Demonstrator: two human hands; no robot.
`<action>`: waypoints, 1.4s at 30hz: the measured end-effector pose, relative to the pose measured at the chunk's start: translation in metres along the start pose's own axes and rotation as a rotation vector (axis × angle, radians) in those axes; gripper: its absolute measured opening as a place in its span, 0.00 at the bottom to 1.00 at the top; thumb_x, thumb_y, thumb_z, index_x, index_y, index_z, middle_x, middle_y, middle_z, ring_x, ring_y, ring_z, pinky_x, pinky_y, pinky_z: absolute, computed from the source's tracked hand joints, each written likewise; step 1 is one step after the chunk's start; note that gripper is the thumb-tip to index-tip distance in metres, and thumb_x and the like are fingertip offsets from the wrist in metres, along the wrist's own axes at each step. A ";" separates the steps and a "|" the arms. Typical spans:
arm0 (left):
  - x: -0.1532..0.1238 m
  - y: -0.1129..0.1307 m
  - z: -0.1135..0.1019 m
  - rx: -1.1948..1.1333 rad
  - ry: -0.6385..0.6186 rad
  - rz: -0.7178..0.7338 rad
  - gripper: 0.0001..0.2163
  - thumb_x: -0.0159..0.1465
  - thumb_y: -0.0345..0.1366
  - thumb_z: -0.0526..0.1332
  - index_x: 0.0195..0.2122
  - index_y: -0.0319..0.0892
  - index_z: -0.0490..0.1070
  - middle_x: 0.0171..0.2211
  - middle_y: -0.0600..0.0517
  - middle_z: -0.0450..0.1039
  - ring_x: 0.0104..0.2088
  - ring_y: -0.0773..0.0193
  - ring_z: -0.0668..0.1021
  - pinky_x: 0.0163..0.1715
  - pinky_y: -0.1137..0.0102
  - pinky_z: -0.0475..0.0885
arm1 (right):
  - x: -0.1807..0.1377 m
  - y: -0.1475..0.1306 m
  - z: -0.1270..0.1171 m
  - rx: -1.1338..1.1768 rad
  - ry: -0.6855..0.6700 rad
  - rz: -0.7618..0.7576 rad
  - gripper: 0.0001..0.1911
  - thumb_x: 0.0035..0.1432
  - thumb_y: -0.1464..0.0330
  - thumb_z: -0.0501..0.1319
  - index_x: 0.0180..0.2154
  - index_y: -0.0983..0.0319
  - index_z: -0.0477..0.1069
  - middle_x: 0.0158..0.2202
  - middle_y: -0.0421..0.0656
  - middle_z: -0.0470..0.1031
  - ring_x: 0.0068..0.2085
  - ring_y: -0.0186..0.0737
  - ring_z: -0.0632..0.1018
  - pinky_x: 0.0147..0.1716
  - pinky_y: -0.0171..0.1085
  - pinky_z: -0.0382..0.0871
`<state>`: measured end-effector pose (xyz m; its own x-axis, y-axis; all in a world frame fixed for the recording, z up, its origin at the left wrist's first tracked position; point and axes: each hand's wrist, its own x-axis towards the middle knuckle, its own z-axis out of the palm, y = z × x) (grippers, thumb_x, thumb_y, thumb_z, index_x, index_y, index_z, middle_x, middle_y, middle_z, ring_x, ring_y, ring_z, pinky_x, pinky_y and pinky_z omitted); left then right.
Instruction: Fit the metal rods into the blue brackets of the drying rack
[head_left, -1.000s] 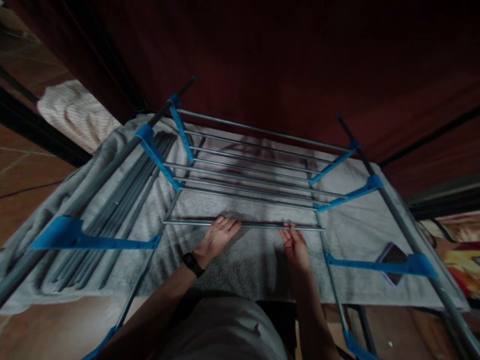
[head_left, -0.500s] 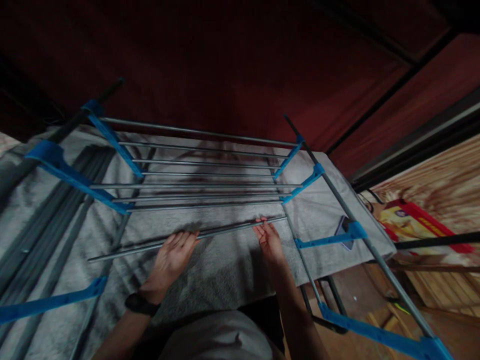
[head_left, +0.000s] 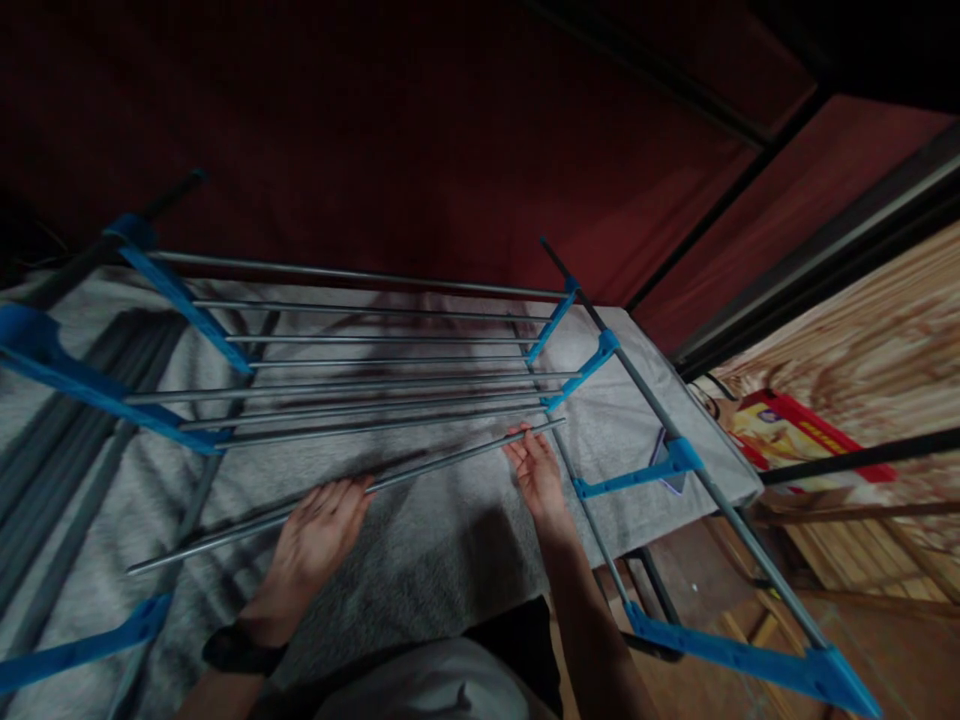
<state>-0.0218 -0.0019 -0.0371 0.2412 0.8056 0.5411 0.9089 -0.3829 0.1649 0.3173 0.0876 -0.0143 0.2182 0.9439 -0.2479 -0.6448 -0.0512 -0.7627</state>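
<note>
A long grey metal rod (head_left: 420,468) lies slanted across the gap of a half-built drying rack, its right end higher and near a blue bracket (head_left: 583,372). My left hand (head_left: 315,540), a dark watch on its wrist, grips the rod from below left of its middle. My right hand (head_left: 534,470) pinches the rod close to its right end. Several rods (head_left: 360,385) are fitted between the blue brackets just beyond. The rack stands over a grey towel (head_left: 442,560).
A bundle of loose grey rods (head_left: 52,470) lies on the towel at the left. A dark phone (head_left: 667,450) rests on the towel's right part under a blue bracket. A colourful box (head_left: 795,435) and wooden flooring are at the right. A dark red wall rises behind.
The view has swung right. The rod has tilted from level to slanted, its right end raised toward the bracket and its left end lower. Both hands keep hold of it.
</note>
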 end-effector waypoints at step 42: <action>0.004 0.015 0.006 0.011 -0.306 -0.054 0.24 0.70 0.20 0.53 0.58 0.48 0.80 0.51 0.47 0.86 0.52 0.53 0.86 0.57 0.57 0.79 | 0.014 0.014 -0.057 -0.151 0.154 0.120 0.15 0.52 0.62 0.81 0.36 0.56 0.79 0.39 0.40 0.86 0.44 0.40 0.87 0.48 0.40 0.85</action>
<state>-0.0053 -0.0022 -0.0373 0.2825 0.9239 0.2582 0.9265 -0.3325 0.1763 0.3535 0.0812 -0.0626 0.2633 0.8677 -0.4216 -0.5583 -0.2194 -0.8001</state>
